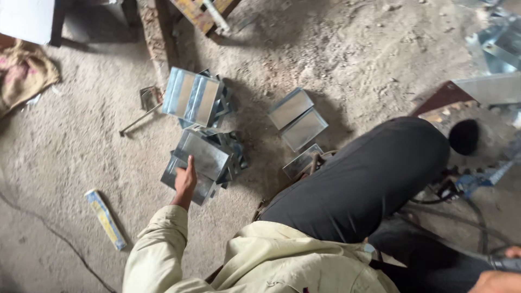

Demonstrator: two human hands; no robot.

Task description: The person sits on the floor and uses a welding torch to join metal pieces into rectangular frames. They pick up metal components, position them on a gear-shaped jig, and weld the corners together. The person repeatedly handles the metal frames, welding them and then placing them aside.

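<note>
From the head camera, looking down at a dusty concrete floor, the person's left hand stretches out from a pale sleeve and lies on the near pile of folded sheet-metal boxes; the fingers rest together against the top piece, the thumb seeming to tuck at its edge, though I cannot tell whether it is properly gripped or only touched; a second heap of boxes sits just beyond, farther off, and a pair of flat boxes lies to the right, apart from both; a thin metal rod lies to the left of the heaps, and a yellow-and-blue packet lies near, left of the arm; the person's dark-trousered knee fills the middle right; the right hand shows only at the near right corner, seemingly closed about a dark cable or handle, too cropped to be sure; by my reckoning this is the picking-up stage, a piece being chosen from the pile; lifting it cleanly would call for a firm pinch on one edge so the nested neighbours stay put.
</note>
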